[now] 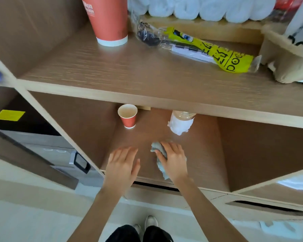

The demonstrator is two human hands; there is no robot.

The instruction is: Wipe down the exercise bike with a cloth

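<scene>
A crumpled grey cloth (158, 151) lies on the lower shelf (205, 165) of a wooden shelving unit. My right hand (173, 160) rests on top of the cloth, fingers curling over it and the thumb against its left side. My left hand (123, 165) hovers flat just to the left of the cloth with straight fingers, holding nothing. No exercise bike is in view.
A small red paper cup (128, 116) and a bottle wrapped in white tissue (180, 122) stand at the back of the lower shelf. On the upper shelf (112, 67) are a tall red cup (107, 20), a yellow plastic packet (206, 49), rolled white towels (199, 7) and a paper bag (287, 55).
</scene>
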